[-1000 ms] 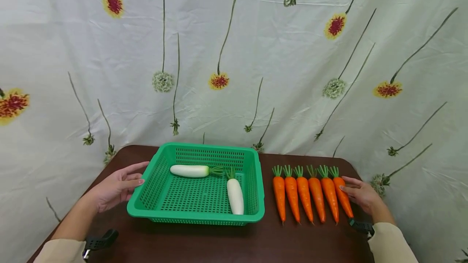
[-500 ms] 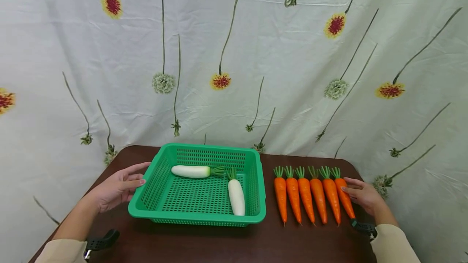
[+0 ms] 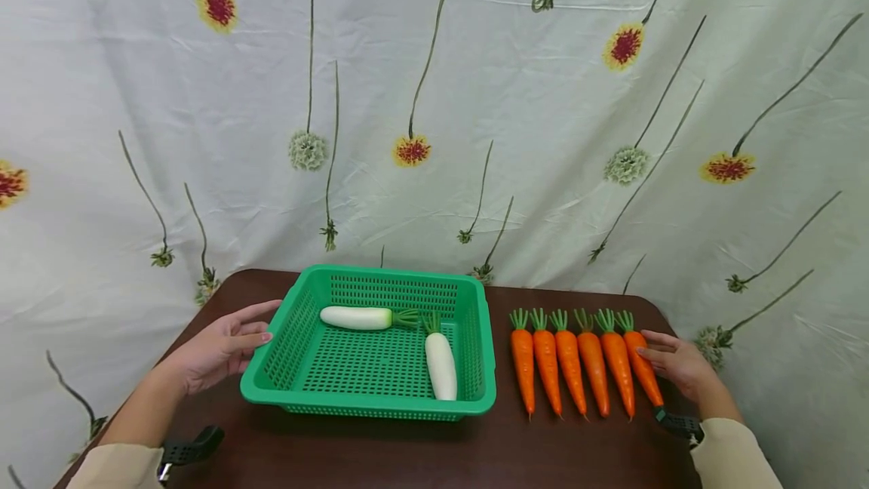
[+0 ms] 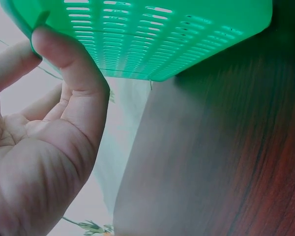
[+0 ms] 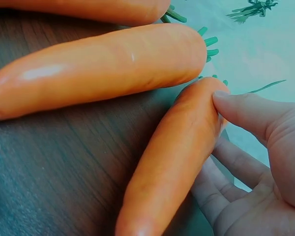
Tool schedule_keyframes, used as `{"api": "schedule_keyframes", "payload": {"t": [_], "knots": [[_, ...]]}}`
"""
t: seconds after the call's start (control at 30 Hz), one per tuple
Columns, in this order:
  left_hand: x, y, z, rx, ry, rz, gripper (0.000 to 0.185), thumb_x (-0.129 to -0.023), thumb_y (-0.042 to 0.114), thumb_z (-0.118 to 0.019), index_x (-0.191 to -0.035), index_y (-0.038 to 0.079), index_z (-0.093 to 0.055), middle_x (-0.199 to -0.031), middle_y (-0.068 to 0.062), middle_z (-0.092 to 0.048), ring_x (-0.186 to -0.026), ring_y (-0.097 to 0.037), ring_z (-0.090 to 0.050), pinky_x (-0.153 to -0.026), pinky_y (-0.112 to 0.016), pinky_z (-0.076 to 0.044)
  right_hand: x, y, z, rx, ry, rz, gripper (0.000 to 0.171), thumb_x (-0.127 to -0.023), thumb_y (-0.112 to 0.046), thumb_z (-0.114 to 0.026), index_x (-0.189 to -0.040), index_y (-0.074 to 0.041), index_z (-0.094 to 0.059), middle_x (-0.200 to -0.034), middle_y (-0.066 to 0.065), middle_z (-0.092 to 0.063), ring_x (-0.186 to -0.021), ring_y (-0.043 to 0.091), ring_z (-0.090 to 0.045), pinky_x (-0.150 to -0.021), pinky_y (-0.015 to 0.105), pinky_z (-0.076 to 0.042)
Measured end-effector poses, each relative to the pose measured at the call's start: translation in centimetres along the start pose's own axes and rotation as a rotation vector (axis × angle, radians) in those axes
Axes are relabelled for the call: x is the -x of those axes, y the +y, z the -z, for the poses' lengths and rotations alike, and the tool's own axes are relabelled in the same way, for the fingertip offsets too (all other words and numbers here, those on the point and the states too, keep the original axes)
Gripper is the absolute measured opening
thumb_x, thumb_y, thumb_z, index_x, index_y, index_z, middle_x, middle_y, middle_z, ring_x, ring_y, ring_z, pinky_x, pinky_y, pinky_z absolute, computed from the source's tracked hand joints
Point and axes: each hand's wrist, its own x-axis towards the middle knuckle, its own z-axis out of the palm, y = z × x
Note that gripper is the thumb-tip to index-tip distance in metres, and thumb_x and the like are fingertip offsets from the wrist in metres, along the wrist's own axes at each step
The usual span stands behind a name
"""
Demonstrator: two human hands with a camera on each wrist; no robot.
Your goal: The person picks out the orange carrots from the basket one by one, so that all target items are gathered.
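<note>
- Almost nothing moved across the last second: both hands sit where they sat, only the view drifted a little; judged a pause at the contact stage, with nothing lifted yet.
- Near right: right hand (image 3: pixel 679 367) beside the rightmost carrot (image 3: pixel 641 367), thumb tip pressed on its upper flank, fingers lying along and partly under its far side in the wrist view; touching rather than clenched, carrot flat on the table (image 3: pixel 380 455).
- Near left: left hand (image 3: pixel 216 353) relaxed, fingers nearly straight, thumb tip against the basket's (image 3: pixel 370 407) left wall just below the rim; no curl round it.
- Basket, centre-left on the table: holds two radishes; one (image 3: pixel 440 364) along the right side, leaves pointing far, the other (image 3: pixel 356 317) across the far end, leaves pointing right; leaf tufts close together, contact unclear.
- Right of the basket: six carrots in a row, tips near, green tops far, side by side, none in the basket.
- Far: flower-print cloth (image 3: pixel 434 112) hanging behind the table.
</note>
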Motion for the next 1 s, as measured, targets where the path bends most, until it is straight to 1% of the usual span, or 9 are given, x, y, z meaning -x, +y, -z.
{"api": "schedule_keyframes", "payload": {"t": [0.17,0.4,0.53,0.7,0.77,0.8,0.9,0.93,1.0], "knots": [[-0.2,-0.1,0.1,0.003,0.001,-0.009,0.069,-0.1,0.002,-0.04,-0.152,0.011,0.004,-0.123,-0.011,-0.059,-0.107,-0.033,-0.063,-0.088,-0.054,-0.051,0.3,0.0,0.0,0.01,-0.001,-0.009,0.073,-0.091,-0.029,-0.063,-0.145,0.004,-0.027,-0.126,0.014,-0.057,-0.098,0.008,-0.061,-0.089,0.039,-0.054],[-0.2,-0.2,0.1,0.02,-0.01,-0.009,0.067,-0.1,0.001,-0.039,-0.152,0.012,0.003,-0.124,-0.011,-0.059,-0.107,-0.033,-0.063,-0.088,-0.054,-0.051,0.6,0.0,0.1,0.016,-0.001,-0.01,0.072,-0.091,-0.028,-0.062,-0.145,0.005,-0.027,-0.127,0.013,-0.057,-0.098,0.007,-0.061,-0.09,0.039,-0.054],[-0.3,-0.2,0.0,0.011,-0.004,-0.01,0.067,-0.1,0.002,-0.039,-0.152,0.011,0.003,-0.125,-0.011,-0.058,-0.107,-0.033,-0.063,-0.088,-0.054,-0.051,0.6,-0.1,0.2,0.007,0.014,-0.02,0.073,-0.09,-0.03,-0.064,-0.145,0.004,-0.029,-0.126,0.011,-0.057,-0.096,0.006,-0.061,-0.088,0.037,-0.055],[-0.4,-0.3,0.1,-0.011,0.008,-0.018,0.069,-0.1,0.003,-0.04,-0.152,0.011,0.005,-0.126,-0.011,-0.058,-0.106,-0.032,-0.064,-0.087,-0.054,-0.052,0.5,-0.1,0.2,0.017,0.024,-0.025,0.075,-0.089,-0.031,-0.065,-0.144,0.005,-0.03,-0.13,0.016,-0.054,-0.097,0.009,-0.062,-0.087,0.037,-0.055],[-0.4,-0.5,0.2,-0.027,0.015,-0.017,0.068,-0.1,0.004,-0.04,-0.152,0.011,0.005,-0.125,-0.01,-0.058,-0.106,-0.032,-0.064,-0.087,-0.054,-0.052,0.5,-0.1,0.2,0.051,0.033,-0.014,0.075,-0.09,-0.034,-0.063,-0.143,0.006,-0.03,-0.132,0.023,-0.052,-0.099,0.013,-0.063,-0.087,0.038,-0.055],[-0.3,-0.6,0.3,-0.037,0.021,-0.012,0.067,-0.101,0.005,-0.04,-0.152,0.011,0.004,-0.125,-0.01,-0.059,-0.107,-0.031,-0.064,-0.086,-0.054,-0.052,0.5,-0.2,0.1,0.073,0.051,-0.015,0.075,-0.09,-0.037,-0.063,-0.143,0.005,-0.031,-0.133,0.024,-0.05,-0.1,0.016,-0.064,-0.087,0.038,-0.055],[-0.2,-0.9,0.6,-0.087,0.056,0.01,0.063,-0.102,0.012,-0.037,-0.152,0.01,0.001,-0.125,-0.007,-0.06,-0.109,-0.03,-0.063,-0.087,-0.053,-0.053,0.4,-0.5,-0.1,0.187,0.116,0.016,0.074,-0.091,-0.045,-0.057,-0.143,0.003,-0.034,-0.137,0.029,-0.044,-0.108,0.029,-0.061,-0.089,0.042,-0.054],[-0.2,-0.9,0.7,-0.113,0.081,0.022,0.062,-0.103,0.015,-0.038,-0.152,0.011,-0.001,-0.124,-0.006,-0.061,-0.108,-0.03,-0.063,-0.087,-0.052,-0.053,0.4,-0.8,-0.1,0.228,0.147,0.028,0.074,-0.091,-0.048,-0.055,-0.142,0.002,-0.036,-0.138,0.03,-0.043,-0.112,0.034,-0.057,-0.09,0.045,-0.053],[-0.1,-0.9,1.0,-0.216,0.155,0.03,0.061,-0.102,0.024,-0.04,-0.152,0.01,-0.006,-0.118,-0.004,-0.063,-0.101,-0.027,-0.066,-0.084,-0.048,-0.056,0.4,-1.5,-0.3,0.295,0.214,0.061,0.072,-0.092,-0.053,-0.051,-0.141,-0.001,-0.039,-0.139,0.029,-0.043,-0.118,0.042,-0.05,-0.091,0.051,-0.049]]}}
